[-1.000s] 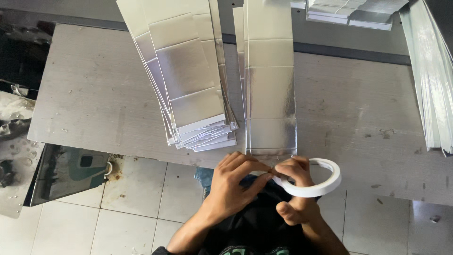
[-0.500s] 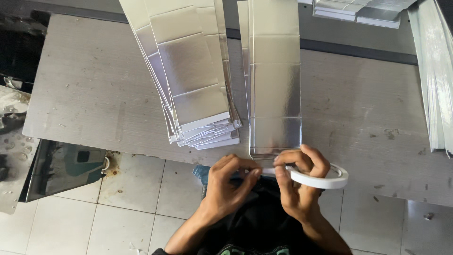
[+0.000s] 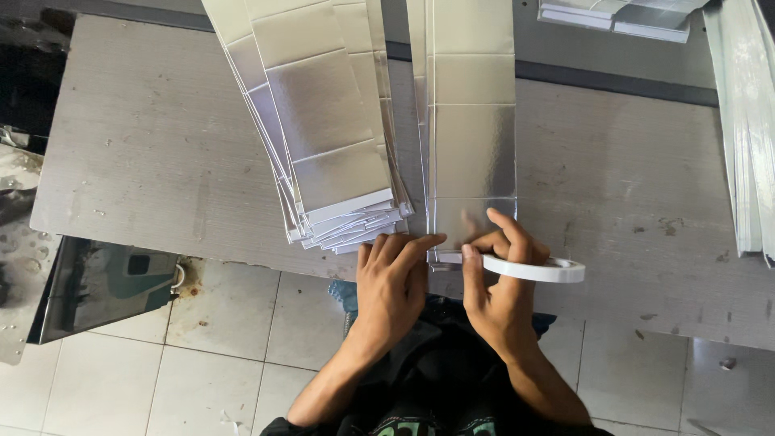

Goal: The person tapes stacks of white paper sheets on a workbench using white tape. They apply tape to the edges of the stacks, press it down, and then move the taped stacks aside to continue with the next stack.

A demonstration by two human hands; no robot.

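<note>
Bottom centre: dark-clothed lap and forearms, white tiled floor (image 3: 202,363) below the table edge. Left hand (image 3: 393,278) lies flat, fingers together, tips pressing the near end of the silver foil strip (image 3: 472,145) at lower centre. Right hand (image 3: 499,291) pinches a white tape roll (image 3: 533,268) between thumb and fingers, index finger stretched onto the strip; the roll lies almost flat, touching the strip's near edge at the table's front edge. To do this well, I'd judge: keep the left fingertips pinning the strip so it can't skid, hold the tape line square to the near edge, press down from one side across to avoid wrinkles. Just left of the strip, a fanned stack of silver sheets (image 3: 323,137) runs to upper centre. Grey wooden table (image 3: 145,161) fills mid frame. Far: more silver sheets (image 3: 747,121) at the right edge, small stack (image 3: 617,16) at the top right.
</note>
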